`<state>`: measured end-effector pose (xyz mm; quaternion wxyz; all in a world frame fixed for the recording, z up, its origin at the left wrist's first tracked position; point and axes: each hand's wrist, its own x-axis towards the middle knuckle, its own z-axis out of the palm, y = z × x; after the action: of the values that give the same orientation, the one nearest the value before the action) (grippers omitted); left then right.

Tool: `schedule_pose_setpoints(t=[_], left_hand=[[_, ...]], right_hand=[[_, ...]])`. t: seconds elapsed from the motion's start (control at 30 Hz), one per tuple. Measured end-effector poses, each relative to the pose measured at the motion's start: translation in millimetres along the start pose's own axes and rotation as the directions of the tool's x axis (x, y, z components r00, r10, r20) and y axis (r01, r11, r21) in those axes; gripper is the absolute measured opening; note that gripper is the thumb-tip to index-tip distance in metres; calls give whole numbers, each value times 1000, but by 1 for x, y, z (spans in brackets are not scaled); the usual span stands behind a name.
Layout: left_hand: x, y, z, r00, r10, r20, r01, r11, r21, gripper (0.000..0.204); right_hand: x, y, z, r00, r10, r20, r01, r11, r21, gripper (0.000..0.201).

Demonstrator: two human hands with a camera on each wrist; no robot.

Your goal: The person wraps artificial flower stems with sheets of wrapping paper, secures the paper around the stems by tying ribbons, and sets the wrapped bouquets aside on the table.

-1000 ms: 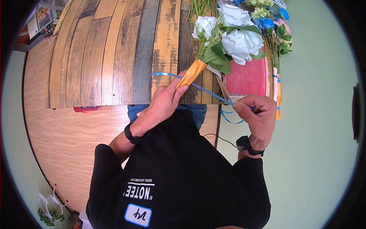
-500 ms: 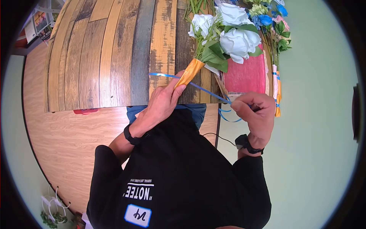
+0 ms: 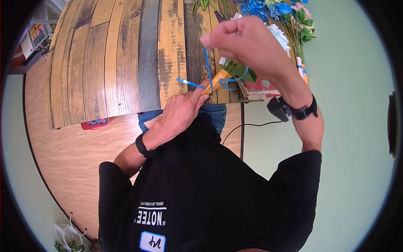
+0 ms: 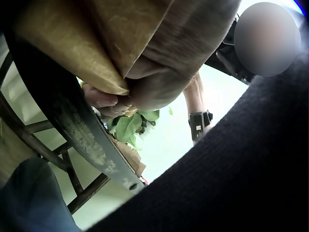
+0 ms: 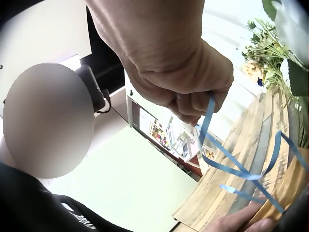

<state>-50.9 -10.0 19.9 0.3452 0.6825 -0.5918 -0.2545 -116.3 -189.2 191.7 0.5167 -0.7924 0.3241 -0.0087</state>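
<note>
My left hand (image 3: 180,111) grips the golden-yellow paper wrap (image 3: 219,78) round the stems of a bouquet at the table's front edge, thumb lying along it. Green leaves (image 3: 247,74) and a white rose (image 3: 279,35) show past my right forearm, which hides most of the blooms. Above the bouquet my right hand (image 3: 252,48) pinches a thin blue ribbon (image 3: 207,63), which runs down to the wrap. A short ribbon end sticks out left of the wrap. In the right wrist view a loop of the ribbon (image 5: 231,169) hangs below the curled fingers.
More wrapped bouquets with blue and pink flowers (image 3: 300,17) lie at the table's right edge. A heap of shiny blue ribbon (image 3: 253,9) and cut green stems (image 3: 204,4) are at the back. A red sheet (image 3: 262,89) lies beside the bouquet, on the wooden table (image 3: 126,63).
My right hand has swung up and left from beside the table edge to above the bouquet, carrying the ribbon across the wrap. The left hand keeps its grip, nearly in place.
</note>
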Motion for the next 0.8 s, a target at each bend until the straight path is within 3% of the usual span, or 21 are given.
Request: schedule_pose_setpoints(t=[0.1,0.17,0.2,0.33,0.4,0.43,0.47,0.5,0.53,0.6,0.63,0.67,0.7,0.73,0.8], left_hand=[[-2,-4,7,997,68,-28,-68,998,13,45],[-4,-1,7,998,68,-2,-67,997,27,44],[-4,1,7,998,64,19,-65,997,41,44],[-8,3,12,995,102,15,-103,992,76,42],[-8,3,14,992,129,-3,-128,991,49,43],[-8,3,14,991,132,2,-132,990,51,43],[-8,3,13,991,136,-3,-135,988,68,44],[-8,3,13,990,139,-7,-138,987,84,44],[-8,2,13,990,142,-3,-141,986,85,44],[-8,0,16,991,133,-27,-129,987,99,43],[-7,0,17,991,134,-23,-131,986,99,43],[-7,0,18,989,137,-49,-133,987,89,42],[-7,0,19,987,141,-73,-135,988,80,40],[-6,1,20,987,144,-66,-139,987,81,40],[-6,4,21,981,159,-108,-146,982,117,37]], right_hand=[[21,-7,-16,995,24,99,-23,1000,-5,24],[34,-16,-23,988,14,152,-21,999,44,39],[31,-36,-17,997,58,53,-57,998,-31,40],[61,-30,-9,987,138,83,-133,989,-68,35],[77,-15,7,995,-24,99,43,982,-186,28],[94,3,11,995,-25,94,42,982,-182,28],[114,26,16,935,-309,173,347,900,-264,27],[121,31,20,789,-552,272,615,723,-316,25],[126,36,20,790,-551,267,612,725,-316,25],[127,36,23,973,-204,107,210,977,-43,24],[135,39,25,974,-203,104,208,977,-42,24],[145,39,29,933,-303,193,350,885,-307,24],[150,41,31,880,-366,304,475,703,-529,25],[153,45,32,882,-366,298,472,706,-528,25],[136,31,36,976,-162,147,214,851,-480,22]])
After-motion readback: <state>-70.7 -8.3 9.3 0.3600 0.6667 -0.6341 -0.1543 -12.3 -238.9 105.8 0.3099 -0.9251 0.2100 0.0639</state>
